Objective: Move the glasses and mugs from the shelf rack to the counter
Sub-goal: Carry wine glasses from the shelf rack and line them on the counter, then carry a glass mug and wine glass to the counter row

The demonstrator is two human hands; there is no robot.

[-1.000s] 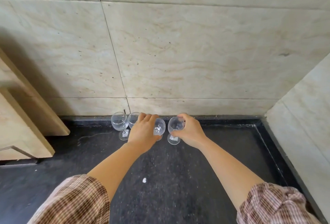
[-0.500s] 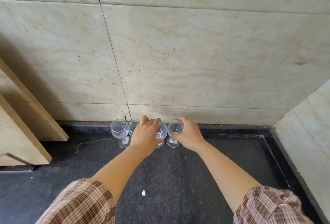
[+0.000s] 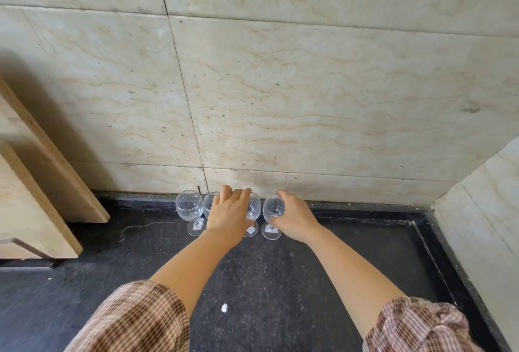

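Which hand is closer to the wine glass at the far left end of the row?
Left. The left hand covers the glasses just right of the far-left wine glass, without touching it. The right hand grips the rightmost glass at the row's opposite end.

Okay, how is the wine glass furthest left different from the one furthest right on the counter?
The leftmost glass stands free, with no hand on it; the rightmost glass has the right hand wrapped around its bowl. The leftmost glass stands right beside a neighbouring glass, while the rightmost one has a visible gap on its left. Both are clear, stemmed, upright and empty on the dark counter, each with a pale sticker on its foot.
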